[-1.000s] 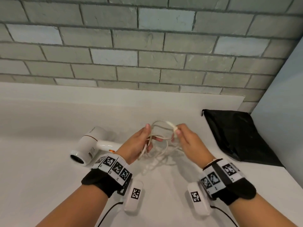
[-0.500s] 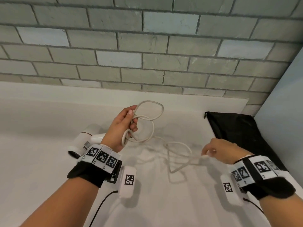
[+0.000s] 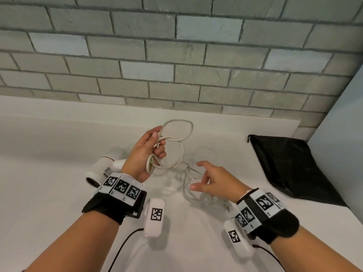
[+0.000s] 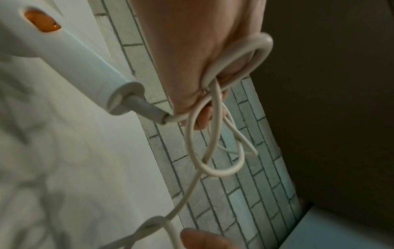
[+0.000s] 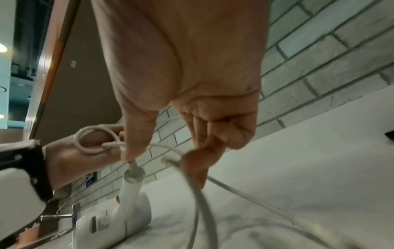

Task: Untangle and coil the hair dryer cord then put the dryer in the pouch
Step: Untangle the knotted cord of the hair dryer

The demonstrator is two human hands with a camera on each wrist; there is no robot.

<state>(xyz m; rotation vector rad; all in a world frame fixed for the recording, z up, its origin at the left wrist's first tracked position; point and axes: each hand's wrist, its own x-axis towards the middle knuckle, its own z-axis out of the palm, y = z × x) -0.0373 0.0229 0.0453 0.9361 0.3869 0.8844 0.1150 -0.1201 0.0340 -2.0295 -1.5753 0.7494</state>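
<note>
Hair dryer (image 3: pixel 105 166) lies on its side on the white counter (image 3: pixel 49 203), just left of the left hand (image 3: pixel 146 154), handle pointing toward that hand. Left hand is curled around several loops of the white cord (image 3: pixel 177 146), held above the counter; two loops stick out past the fingers. Slack cord trails right from the dryer to the right hand (image 3: pixel 214 182), fingers spread and loosely bent, a strand hooked over them, nothing clamped. Black pouch (image 3: pixel 294 163) lies flat, well right of the dryer.
</note>
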